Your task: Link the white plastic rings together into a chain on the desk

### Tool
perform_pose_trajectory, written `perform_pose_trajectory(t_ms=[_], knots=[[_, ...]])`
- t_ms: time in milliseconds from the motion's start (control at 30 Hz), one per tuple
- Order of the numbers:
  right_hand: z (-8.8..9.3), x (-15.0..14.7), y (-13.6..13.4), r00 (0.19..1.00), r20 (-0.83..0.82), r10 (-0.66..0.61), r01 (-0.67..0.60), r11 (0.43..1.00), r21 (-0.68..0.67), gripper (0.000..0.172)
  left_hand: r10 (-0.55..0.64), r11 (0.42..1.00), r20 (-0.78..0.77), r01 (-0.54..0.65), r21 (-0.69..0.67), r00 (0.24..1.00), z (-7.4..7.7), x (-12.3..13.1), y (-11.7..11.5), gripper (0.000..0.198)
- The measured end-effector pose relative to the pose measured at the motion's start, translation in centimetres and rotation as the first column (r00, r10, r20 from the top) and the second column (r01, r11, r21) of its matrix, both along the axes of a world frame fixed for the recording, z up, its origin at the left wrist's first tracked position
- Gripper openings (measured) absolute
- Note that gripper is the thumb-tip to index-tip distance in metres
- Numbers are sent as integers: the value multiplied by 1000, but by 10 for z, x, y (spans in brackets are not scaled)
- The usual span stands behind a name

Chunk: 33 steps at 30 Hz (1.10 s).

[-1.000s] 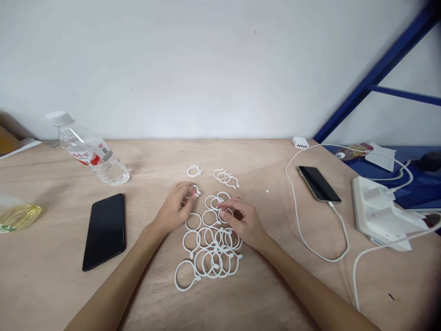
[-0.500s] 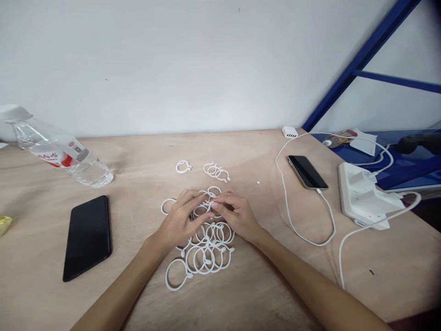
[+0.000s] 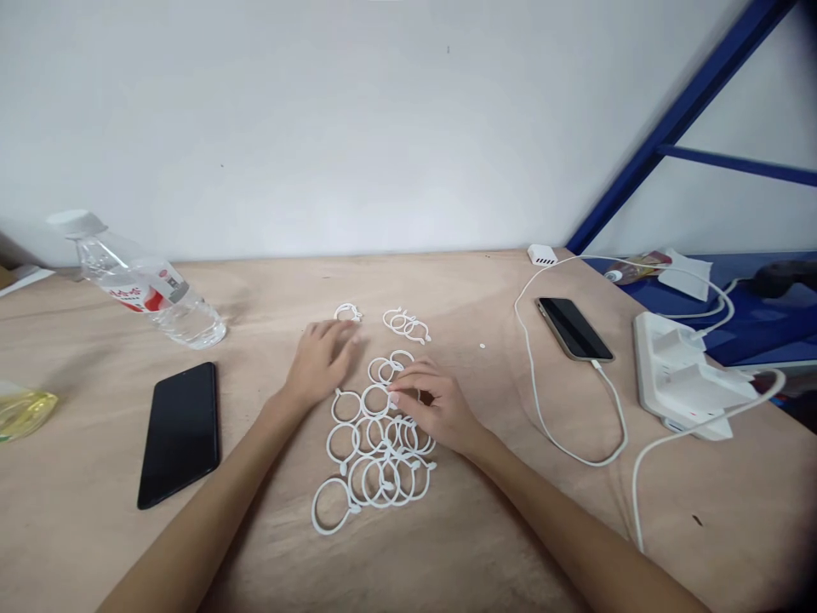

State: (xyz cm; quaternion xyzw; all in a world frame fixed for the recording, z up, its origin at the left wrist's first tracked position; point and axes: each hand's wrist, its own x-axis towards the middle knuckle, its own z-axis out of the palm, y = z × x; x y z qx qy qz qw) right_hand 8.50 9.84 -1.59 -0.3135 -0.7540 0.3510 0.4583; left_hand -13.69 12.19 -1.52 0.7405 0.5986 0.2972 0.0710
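Observation:
Several white rings with small tabs [image 3: 330, 506] lie in overlapping rows on the wooden table. My right hand [image 3: 440, 405] is at the right of the upper rows, its thumb and fingertips closed at the edge of a white ring [image 3: 363, 400]. Part of that ring's right side is hidden by the fingers. To the left, my left hand [image 3: 319, 362] has its fingers apart and holds nothing. Its fingertips are just below a small bunch of rings [image 3: 348, 308], partly covering it. Another small group of overlapping rings [image 3: 407, 324] lies further right.
A water bottle [image 3: 159, 294] and a black phone [image 3: 179, 434] are on the left, near a yellow translucent packet [image 3: 29, 413]. At right, a second phone [image 3: 574, 329] is plugged into a white cable [image 3: 529, 383]. A power strip [image 3: 677, 375] stands by the right edge.
My left hand has moved up and left off the ring rows, toward the small bunch. My right hand stays by the rows. The view has shifted slightly left.

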Motion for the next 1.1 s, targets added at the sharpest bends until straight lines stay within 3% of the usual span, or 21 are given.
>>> perform_pose_trajectory(t_ms=[133,267,500,600,667,733,967,1100], knots=[[-1,1,0,1000,-4,-13,13,1000,5,12,61,998,-31,-62,-19,998,-6,-14,30,29],[-1,1,1,999,-17,-35,34,998,-43,10,57,998,-11,-57,-35,998,-2,-17,37,19],[-3,0,0,996,-31,-77,73,989,-128,10,93,992,191,-74,-103,977,15,3,5,30],[-2,1,0,990,-61,-125,112,975,-192,16,34,984,332,27,-177,943,22,22,-19,36],[-2,1,0,985,-78,-155,132,962,-237,22,30,948,582,162,-275,812,25,34,-34,34],[-1,1,0,983,-82,-163,138,957,-256,26,68,919,711,233,-317,700,28,43,-47,34],[-6,-1,3,981,-70,-178,158,961,-228,21,131,881,853,336,-334,505,27,53,-60,29],[-7,-1,3,979,-83,-185,161,959,-234,16,161,915,891,275,-296,424,21,49,-58,26]])
